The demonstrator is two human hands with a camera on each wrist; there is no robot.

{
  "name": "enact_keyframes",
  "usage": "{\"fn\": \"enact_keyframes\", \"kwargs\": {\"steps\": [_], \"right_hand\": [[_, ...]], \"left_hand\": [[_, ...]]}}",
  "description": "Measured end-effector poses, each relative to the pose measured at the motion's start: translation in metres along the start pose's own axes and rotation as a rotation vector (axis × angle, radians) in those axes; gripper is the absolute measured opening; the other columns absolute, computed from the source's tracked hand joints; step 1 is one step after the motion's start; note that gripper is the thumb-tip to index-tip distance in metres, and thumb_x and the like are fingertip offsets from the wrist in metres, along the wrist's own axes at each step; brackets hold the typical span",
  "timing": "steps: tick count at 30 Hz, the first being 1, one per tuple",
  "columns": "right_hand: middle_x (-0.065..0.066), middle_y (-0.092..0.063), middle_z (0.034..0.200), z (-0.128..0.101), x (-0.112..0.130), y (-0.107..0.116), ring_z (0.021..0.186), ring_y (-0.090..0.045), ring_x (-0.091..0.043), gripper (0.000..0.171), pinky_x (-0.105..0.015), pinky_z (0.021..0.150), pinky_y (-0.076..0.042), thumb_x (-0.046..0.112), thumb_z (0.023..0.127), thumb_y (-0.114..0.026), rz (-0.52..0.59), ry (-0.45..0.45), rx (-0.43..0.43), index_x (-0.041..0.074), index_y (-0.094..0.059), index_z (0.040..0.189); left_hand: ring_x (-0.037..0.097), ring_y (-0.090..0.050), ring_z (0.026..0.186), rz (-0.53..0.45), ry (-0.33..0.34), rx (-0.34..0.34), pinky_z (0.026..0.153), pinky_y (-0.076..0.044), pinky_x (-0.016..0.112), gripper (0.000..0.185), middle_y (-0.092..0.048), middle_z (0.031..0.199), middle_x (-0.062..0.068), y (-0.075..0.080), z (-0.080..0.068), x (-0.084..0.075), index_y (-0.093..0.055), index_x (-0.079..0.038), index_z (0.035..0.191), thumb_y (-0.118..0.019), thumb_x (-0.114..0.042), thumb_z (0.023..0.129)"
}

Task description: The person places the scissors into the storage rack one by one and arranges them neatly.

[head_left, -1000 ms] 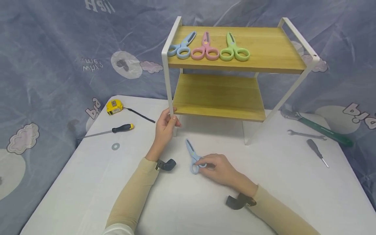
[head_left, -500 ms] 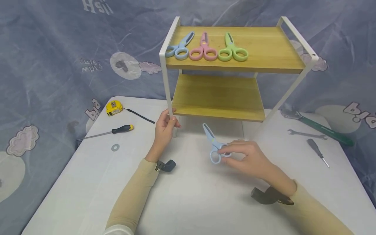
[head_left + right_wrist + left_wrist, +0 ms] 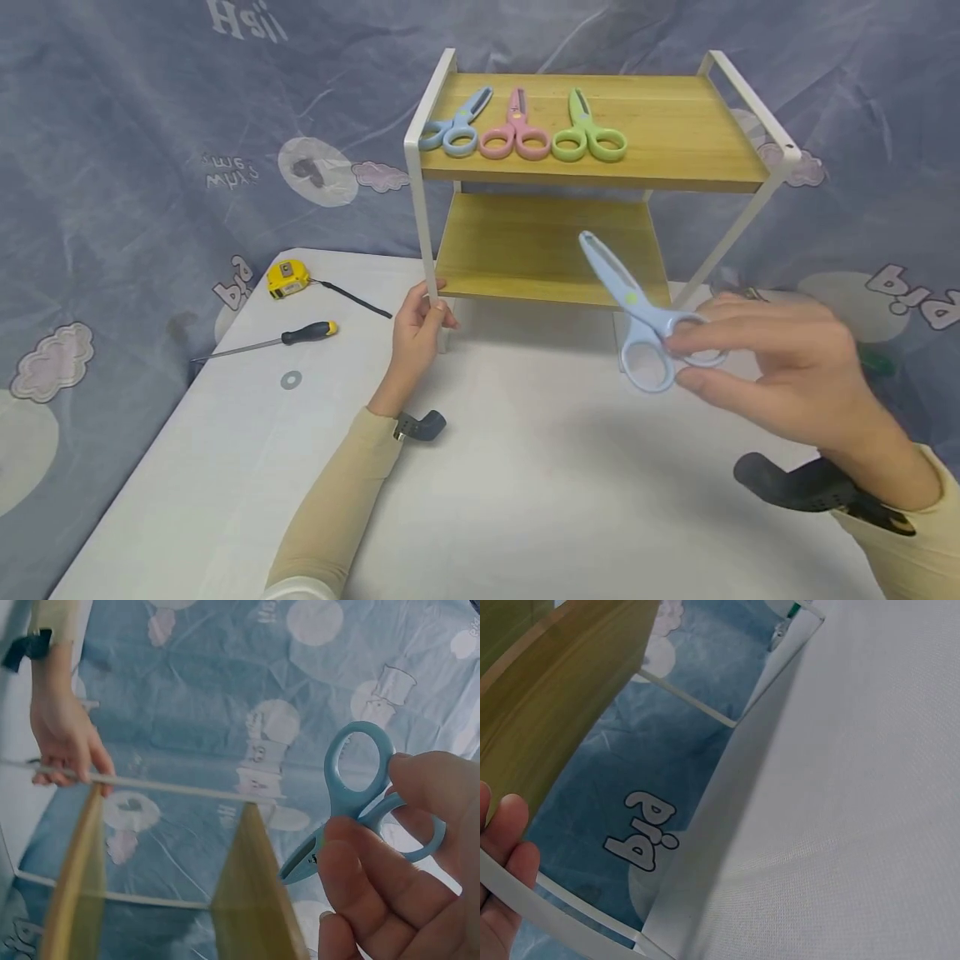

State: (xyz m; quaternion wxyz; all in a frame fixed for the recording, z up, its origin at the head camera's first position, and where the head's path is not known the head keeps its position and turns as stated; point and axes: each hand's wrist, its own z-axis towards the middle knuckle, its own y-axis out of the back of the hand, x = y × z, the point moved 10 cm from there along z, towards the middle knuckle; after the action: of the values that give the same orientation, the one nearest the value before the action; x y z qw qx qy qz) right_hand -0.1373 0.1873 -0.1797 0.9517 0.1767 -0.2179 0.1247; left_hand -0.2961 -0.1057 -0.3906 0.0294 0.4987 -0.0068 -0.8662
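My right hand (image 3: 787, 358) pinches a pair of light blue scissors (image 3: 636, 310) by one handle loop, raised above the table in front of the shelf's right half. The blades point up and to the left. In the right wrist view, the thumb and fingers grip the blue scissors (image 3: 352, 802) near the loops. My left hand (image 3: 420, 329) grips the front left leg of the two-tier shelf (image 3: 667, 125), level with the lower board. On the top board lie blue scissors (image 3: 459, 125), pink scissors (image 3: 516, 129) and green scissors (image 3: 587, 132) side by side.
On the table's left lie a yellow tape measure (image 3: 288, 278), a screwdriver (image 3: 303, 333) and a metal washer (image 3: 291, 380). A green-handled tool (image 3: 876, 362) at the right is mostly hidden behind my right hand. A patterned cloth (image 3: 150, 208) hangs behind.
My right hand has lifted the blue scissors off the table and carried them up and to the right, closer to the camera. My left hand stays on the shelf leg.
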Motion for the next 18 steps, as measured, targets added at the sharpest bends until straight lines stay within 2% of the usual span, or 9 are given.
{"fn": "enact_keyframes", "kwargs": {"steps": [5, 7, 9, 12, 13, 16, 18], "right_hand": [[-0.023, -0.077, 0.089, 0.016, 0.001, 0.035, 0.084, -0.068, -0.021, 0.022, -0.022, 0.08, -0.052, -0.016, 0.073, -0.08, 0.064, -0.014, -0.085, -0.027, -0.067, 0.086], [-0.023, -0.077, 0.09, 0.02, -0.003, 0.05, 0.085, -0.067, -0.023, 0.024, -0.021, 0.077, -0.053, -0.021, 0.07, -0.078, 0.02, -0.081, -0.117, -0.029, -0.066, 0.089], [-0.023, -0.077, 0.092, 0.025, -0.008, 0.064, 0.088, -0.069, -0.024, 0.027, -0.021, 0.081, -0.055, -0.024, 0.069, -0.076, -0.043, -0.15, -0.163, -0.029, -0.065, 0.093], [-0.014, -0.079, 0.096, 0.036, -0.012, 0.081, 0.092, -0.07, -0.015, 0.028, -0.017, 0.084, -0.054, -0.021, 0.073, -0.076, -0.313, -0.273, -0.188, -0.025, -0.067, 0.1], [-0.006, -0.08, 0.097, 0.04, -0.013, 0.086, 0.09, -0.069, -0.011, 0.028, -0.015, 0.083, -0.052, -0.018, 0.075, -0.077, -0.421, -0.304, -0.194, -0.02, -0.07, 0.102], [0.024, -0.075, 0.097, 0.056, -0.014, 0.092, 0.082, -0.06, 0.001, 0.025, -0.01, 0.075, -0.045, -0.005, 0.081, -0.079, -0.741, -0.32, -0.156, -0.006, -0.077, 0.105], [0.039, -0.067, 0.098, 0.066, -0.017, 0.09, 0.085, -0.055, 0.008, 0.023, -0.009, 0.074, -0.04, 0.002, 0.082, -0.079, -0.852, -0.289, -0.125, -0.001, -0.079, 0.105]], "left_hand": [[0.003, -0.064, 0.069, -0.012, -0.004, 0.002, 0.074, -0.061, 0.028, 0.031, -0.062, 0.074, 0.018, 0.0, 0.0, -0.001, -0.053, 0.006, 0.134, -0.047, 0.002, 0.104], [0.002, -0.064, 0.069, -0.012, -0.005, 0.004, 0.074, -0.06, 0.027, 0.031, -0.062, 0.073, 0.018, -0.001, 0.001, -0.001, -0.052, 0.007, 0.134, -0.047, 0.002, 0.104], [0.003, -0.064, 0.069, -0.012, -0.008, 0.005, 0.074, -0.06, 0.027, 0.031, -0.062, 0.073, 0.017, -0.001, 0.0, -0.002, -0.052, 0.007, 0.134, -0.047, 0.003, 0.104], [0.002, -0.064, 0.069, -0.009, -0.01, 0.003, 0.074, -0.06, 0.027, 0.031, -0.062, 0.073, 0.017, -0.001, 0.0, -0.002, -0.052, 0.007, 0.134, -0.047, 0.002, 0.104], [0.002, -0.064, 0.069, -0.01, -0.011, 0.003, 0.074, -0.06, 0.027, 0.031, -0.062, 0.074, 0.017, -0.001, -0.001, -0.003, -0.052, 0.006, 0.134, -0.047, 0.001, 0.104], [0.001, -0.064, 0.07, -0.005, -0.004, 0.003, 0.075, -0.06, 0.025, 0.031, -0.061, 0.075, 0.019, 0.0, -0.001, -0.001, -0.052, 0.005, 0.134, -0.047, -0.001, 0.104], [0.001, -0.064, 0.07, -0.007, -0.001, 0.003, 0.075, -0.059, 0.025, 0.031, -0.061, 0.075, 0.02, 0.0, -0.001, 0.001, -0.052, 0.005, 0.135, -0.047, -0.001, 0.104]]}}
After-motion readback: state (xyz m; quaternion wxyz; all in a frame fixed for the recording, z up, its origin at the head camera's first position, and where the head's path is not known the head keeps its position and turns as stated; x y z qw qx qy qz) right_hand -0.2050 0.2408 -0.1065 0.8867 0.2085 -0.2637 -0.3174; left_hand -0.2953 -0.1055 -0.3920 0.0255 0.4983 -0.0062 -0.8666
